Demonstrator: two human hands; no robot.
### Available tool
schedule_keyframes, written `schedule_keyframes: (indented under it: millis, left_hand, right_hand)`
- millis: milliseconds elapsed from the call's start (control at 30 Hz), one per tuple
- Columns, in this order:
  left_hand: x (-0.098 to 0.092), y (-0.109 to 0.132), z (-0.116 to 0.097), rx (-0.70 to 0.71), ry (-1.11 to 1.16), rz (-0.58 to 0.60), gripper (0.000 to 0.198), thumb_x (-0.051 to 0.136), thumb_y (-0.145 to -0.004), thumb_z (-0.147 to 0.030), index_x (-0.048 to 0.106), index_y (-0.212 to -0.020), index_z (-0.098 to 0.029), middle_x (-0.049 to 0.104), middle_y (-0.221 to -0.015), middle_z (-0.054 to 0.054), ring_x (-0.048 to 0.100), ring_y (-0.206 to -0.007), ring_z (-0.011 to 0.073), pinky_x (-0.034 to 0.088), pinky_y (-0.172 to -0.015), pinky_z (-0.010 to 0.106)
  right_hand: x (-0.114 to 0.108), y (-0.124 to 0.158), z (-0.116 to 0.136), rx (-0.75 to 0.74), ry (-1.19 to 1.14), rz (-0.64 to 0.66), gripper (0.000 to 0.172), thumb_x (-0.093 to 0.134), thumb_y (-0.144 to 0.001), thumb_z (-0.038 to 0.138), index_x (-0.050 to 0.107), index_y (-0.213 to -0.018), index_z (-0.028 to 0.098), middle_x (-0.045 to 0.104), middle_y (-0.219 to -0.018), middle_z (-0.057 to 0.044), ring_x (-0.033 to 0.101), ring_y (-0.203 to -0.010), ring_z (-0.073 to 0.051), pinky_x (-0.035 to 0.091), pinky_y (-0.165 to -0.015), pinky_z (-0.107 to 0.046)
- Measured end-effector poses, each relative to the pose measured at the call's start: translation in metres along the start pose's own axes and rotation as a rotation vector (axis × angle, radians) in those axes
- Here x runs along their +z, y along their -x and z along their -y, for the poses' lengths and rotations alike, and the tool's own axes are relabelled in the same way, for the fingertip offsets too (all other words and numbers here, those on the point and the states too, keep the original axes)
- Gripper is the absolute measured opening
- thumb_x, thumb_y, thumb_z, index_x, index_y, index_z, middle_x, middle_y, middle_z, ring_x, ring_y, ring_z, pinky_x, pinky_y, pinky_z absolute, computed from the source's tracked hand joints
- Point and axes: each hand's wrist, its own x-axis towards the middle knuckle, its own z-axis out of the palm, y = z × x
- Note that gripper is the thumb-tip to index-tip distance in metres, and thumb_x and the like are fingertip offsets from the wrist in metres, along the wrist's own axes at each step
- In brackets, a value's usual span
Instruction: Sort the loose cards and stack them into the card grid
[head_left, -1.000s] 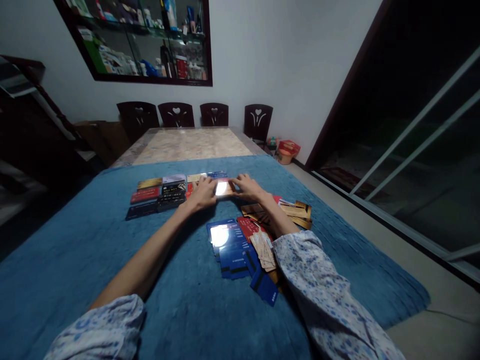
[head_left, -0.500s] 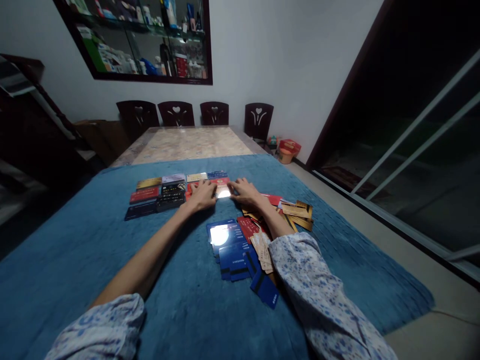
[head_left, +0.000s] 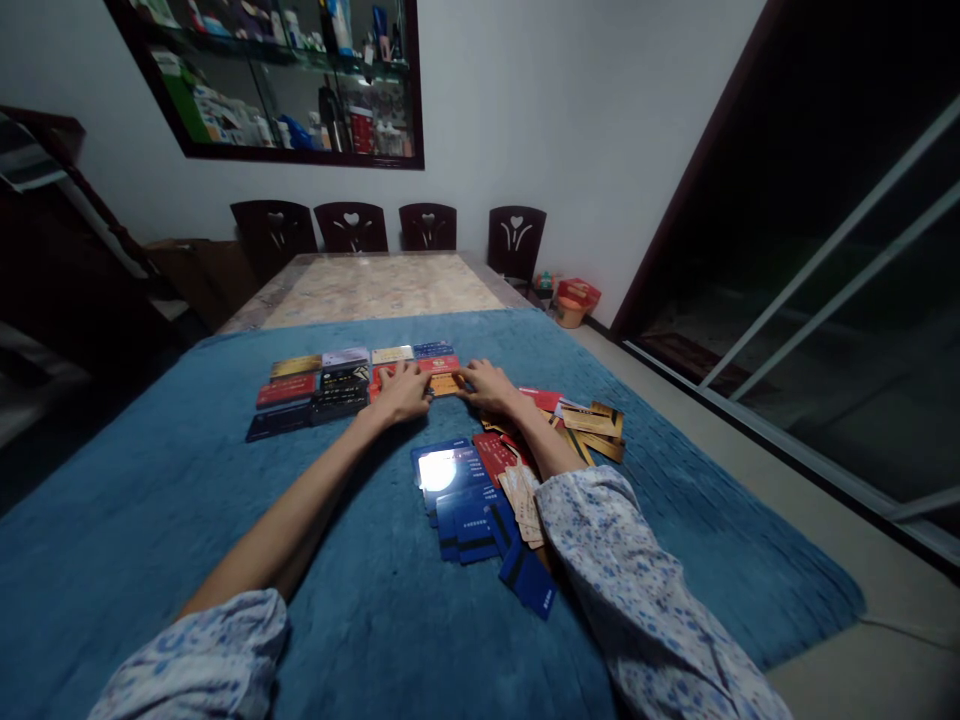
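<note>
Between my two hands lies an orange-gold card (head_left: 445, 385), just below a red card (head_left: 439, 365). My left hand (head_left: 405, 391) has its fingertips at the card's left edge, and my right hand (head_left: 484, 383) grips its right edge. To the left, cards sit in rows, among them a black card (head_left: 339, 402), a red card (head_left: 286, 390) and a gold card (head_left: 296, 366). Nearer to me is a spread of blue cards (head_left: 466, 522). Beige cards (head_left: 523, 500) and a dark red card (head_left: 491, 455) lie beside my right forearm, which hides part of that pile.
A blue cloth (head_left: 345, 560) covers the near table, with a patterned tabletop (head_left: 390, 285) beyond. More gold cards (head_left: 592, 422) lie right of my right forearm. Dark chairs (head_left: 352, 228) line the far end. A sliding door (head_left: 810, 280) stands at the right.
The card between my hands showed a bright white glare before; now its orange-gold face shows as it lies at a different tilt. My hands have barely moved.
</note>
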Motion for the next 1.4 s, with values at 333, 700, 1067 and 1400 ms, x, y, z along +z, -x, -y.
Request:
schedule_keyframes:
  millis: [333,700,1067,1400]
  left_hand:
    - [-0.005,0.004,-0.004,-0.005,-0.011,0.005,0.04,0.055,-0.087,-0.028,0.067,-0.124,-0.021,0.059,-0.131,0.018,0.041,-0.13,0.039,0.037,-0.101,0.059]
    - [-0.005,0.004,-0.006,0.014,0.013,-0.043,0.033,0.052,-0.087,-0.023,0.07,-0.114,-0.024,0.062,-0.129,0.016,0.041,-0.131,0.0394,0.038,-0.099,0.062]
    - [-0.005,0.003,-0.005,0.07,0.035,-0.063,0.029,0.053,-0.087,-0.024,0.073,-0.108,-0.022,0.063,-0.125,0.016,0.043,-0.13,0.0392,0.039,-0.1,0.06]
    - [-0.004,0.003,-0.008,0.125,0.08,-0.127,0.029,0.051,-0.09,-0.027,0.072,-0.108,-0.02,0.064,-0.128,0.017,0.043,-0.13,0.039,0.035,-0.104,0.063]
  right_hand:
    - [0.001,-0.001,-0.002,0.001,-0.042,-0.034,0.03,0.059,-0.098,0.038,0.069,-0.124,0.027,0.064,-0.128,-0.01,0.056,-0.12,-0.028,0.046,-0.093,-0.037]
    - [-0.003,-0.001,0.002,0.034,-0.021,-0.014,0.033,0.059,-0.098,0.038,0.068,-0.128,0.028,0.063,-0.132,-0.011,0.058,-0.122,-0.028,0.048,-0.094,-0.036]
    - [-0.02,0.004,0.01,0.066,0.004,0.006,0.044,0.057,-0.098,0.04,0.06,-0.141,0.028,0.063,-0.137,-0.012,0.056,-0.125,-0.031,0.049,-0.099,-0.044]
    - [-0.055,0.013,0.017,0.067,0.025,-0.054,0.042,0.057,-0.098,0.035,0.065,-0.139,0.029,0.069,-0.131,-0.009,0.057,-0.124,-0.029,0.047,-0.096,-0.039]
